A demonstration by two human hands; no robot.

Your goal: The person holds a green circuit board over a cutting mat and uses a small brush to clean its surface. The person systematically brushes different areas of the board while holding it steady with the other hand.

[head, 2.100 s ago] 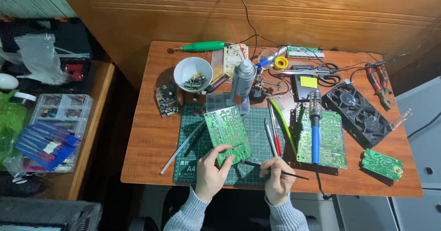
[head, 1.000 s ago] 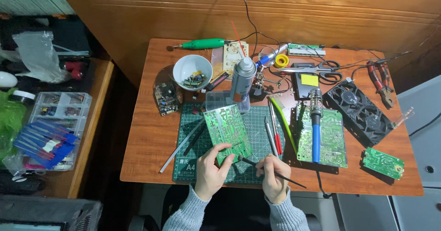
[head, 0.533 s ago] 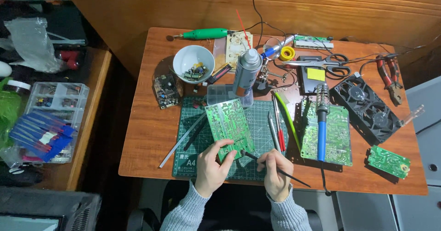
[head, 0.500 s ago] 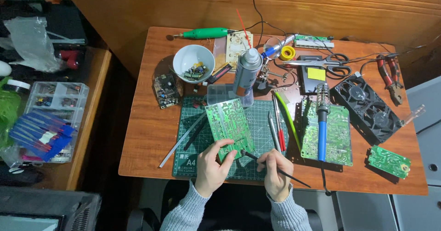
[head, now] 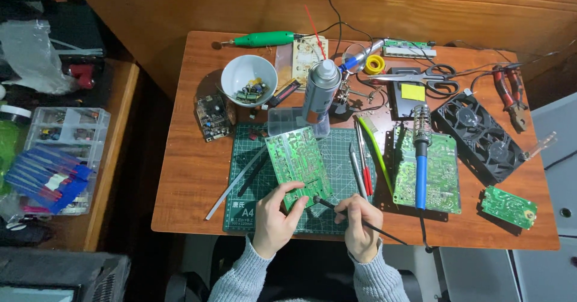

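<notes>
A green circuit board [head: 299, 164] lies tilted on the dark green cutting mat [head: 339, 158] in the middle of the wooden table. My left hand [head: 276, 221] pinches the board's near edge with thumb and fingers. My right hand [head: 359, 227] grips a thin black probe [head: 336, 209] with a cable trailing to the right; its tip touches the board's near right corner. Both hands sit at the table's front edge, grey sleeves below them.
A blue-handled soldering iron [head: 421, 164] rests on a second green board [head: 428, 170]. A white bowl [head: 248, 78], a spray can [head: 320, 88], scissors [head: 433, 79], black fans [head: 484, 137], red pliers [head: 511, 94] and a small green board [head: 509, 206] surround the mat. A parts organiser [head: 60, 158] stands at left.
The right hand has slid left with the probe, bringing its tip up to the board's near corner. The left hand keeps its hold on the board. The camera view shifted slightly.
</notes>
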